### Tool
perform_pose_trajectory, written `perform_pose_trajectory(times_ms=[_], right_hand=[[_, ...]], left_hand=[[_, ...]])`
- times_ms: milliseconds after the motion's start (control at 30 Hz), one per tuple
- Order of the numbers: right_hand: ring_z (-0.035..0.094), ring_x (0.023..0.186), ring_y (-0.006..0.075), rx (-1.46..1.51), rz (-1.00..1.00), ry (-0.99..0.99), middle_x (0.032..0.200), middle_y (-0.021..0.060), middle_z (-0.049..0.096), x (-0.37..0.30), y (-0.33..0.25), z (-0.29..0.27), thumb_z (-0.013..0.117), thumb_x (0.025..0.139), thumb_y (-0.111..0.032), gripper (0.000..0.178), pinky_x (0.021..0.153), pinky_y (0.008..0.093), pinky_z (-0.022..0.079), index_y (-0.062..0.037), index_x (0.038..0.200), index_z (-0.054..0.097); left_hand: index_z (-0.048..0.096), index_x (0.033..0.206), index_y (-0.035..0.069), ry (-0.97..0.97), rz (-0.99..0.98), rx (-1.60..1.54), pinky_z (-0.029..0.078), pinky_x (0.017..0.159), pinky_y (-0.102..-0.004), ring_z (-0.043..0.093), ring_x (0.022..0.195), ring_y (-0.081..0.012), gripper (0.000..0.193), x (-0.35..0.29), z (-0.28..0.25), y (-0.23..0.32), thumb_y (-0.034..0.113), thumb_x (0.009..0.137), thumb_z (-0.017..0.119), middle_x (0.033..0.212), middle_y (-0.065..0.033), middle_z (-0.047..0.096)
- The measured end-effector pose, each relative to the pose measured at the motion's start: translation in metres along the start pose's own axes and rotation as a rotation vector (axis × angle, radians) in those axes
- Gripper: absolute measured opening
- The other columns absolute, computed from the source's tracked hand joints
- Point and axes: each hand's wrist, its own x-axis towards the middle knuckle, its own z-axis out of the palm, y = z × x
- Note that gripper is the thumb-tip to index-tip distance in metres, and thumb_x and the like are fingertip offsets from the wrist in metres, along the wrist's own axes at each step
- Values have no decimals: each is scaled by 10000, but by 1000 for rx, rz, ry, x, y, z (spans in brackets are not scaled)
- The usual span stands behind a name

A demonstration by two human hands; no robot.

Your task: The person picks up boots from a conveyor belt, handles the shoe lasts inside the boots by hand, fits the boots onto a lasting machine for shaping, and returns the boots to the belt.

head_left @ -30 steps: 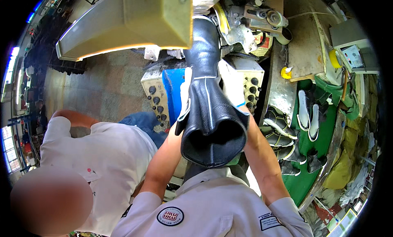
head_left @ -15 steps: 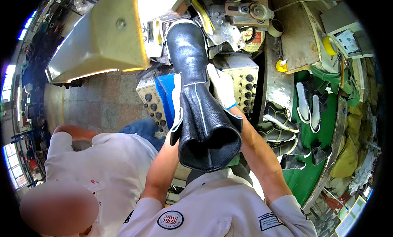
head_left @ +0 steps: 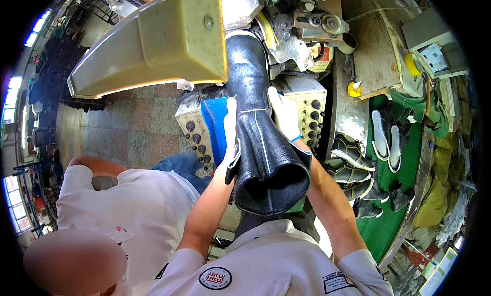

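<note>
A tall black leather boot (head_left: pixel 255 137) lies lengthwise before me, its wide shaft opening turned toward me. Its toe end reaches into a metal machine (head_left: pixel 279 30), where a yellowish metal cover (head_left: pixel 158 45) overlaps the far left side and partly hides it. My left hand (head_left: pixel 231 124), in a white glove, presses the boot's left side near the ankle; most of its fingers are hidden. On the opposite side, my right hand (head_left: pixel 284 113), gloved in white with a blue cuff edge, is closed against the boot with its fingertips toward the machine.
Control boxes with black knobs (head_left: pixel 314 117) flank the boot below the machine. A blue flap (head_left: pixel 215 122) hangs at left. Several shoe uppers (head_left: pixel 353 163) lie on a green surface (head_left: pixel 376 227) at right. A co-worker in a white shirt (head_left: pixel 128 209) is close on my left.
The yellowish cover now sits farther right and overlaps the machine's left side and the boot's toe area. The whole view has shifted slightly; both hands keep their hold on the boot.
</note>
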Motion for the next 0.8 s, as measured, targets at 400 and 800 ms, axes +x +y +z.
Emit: perform_pose_trajectory(times_ms=[400, 800], right_hand=[[512, 676, 175, 223, 158, 152, 737, 136, 593, -1, -10, 21, 566, 1060, -286, 336, 638, 367, 453, 38, 1002, 637], [419, 670, 128, 203, 242, 113, 690, 85, 504, -1, -19, 6, 556, 1088, -365, 476, 617, 354, 409, 68, 900, 615]], left_hand=[[645, 1187, -3, -15, -139, -84, 597, 705, -307, 702, 777, -187, 527, -28, 22, 43, 472, 1113, 431, 968, -107, 710], [645, 1248, 16, -59, -138, 178, 543, 861, -323, 652, 921, -158, 623, -27, 23, 57, 528, 1130, 311, 1064, -76, 707]])
